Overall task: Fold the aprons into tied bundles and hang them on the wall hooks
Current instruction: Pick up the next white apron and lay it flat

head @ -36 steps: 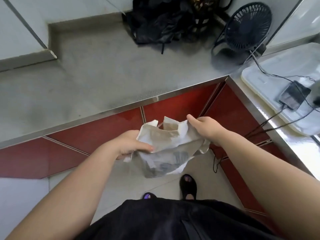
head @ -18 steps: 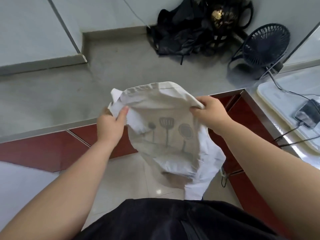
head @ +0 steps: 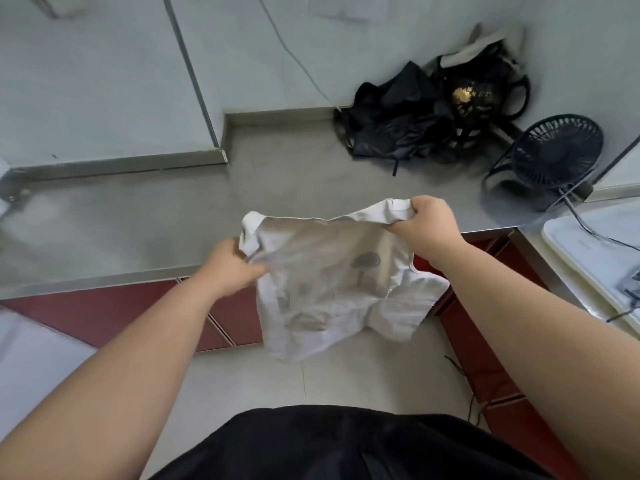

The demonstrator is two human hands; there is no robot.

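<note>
While facing the counter (head: pixel 138 220), holds the apron (head: pixel 329 282) stretched in air over its front edge: left hand (head: pixel 228 268) pinching the left edge, right hand (head: pixel 429 223) fisted round the top corner. Beyond: black bag (head: pixel 398 133), contents unclear; tray (head: pixel 595 258) bearing a corded device (head: pixel 633 283).

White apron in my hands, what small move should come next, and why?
Probably lay the white printed cloth apron flat on the grey steel counter. The left hand and right hand grip it near the top, it hangs crumpled in mid-air, and the counter lies right behind it.
</note>
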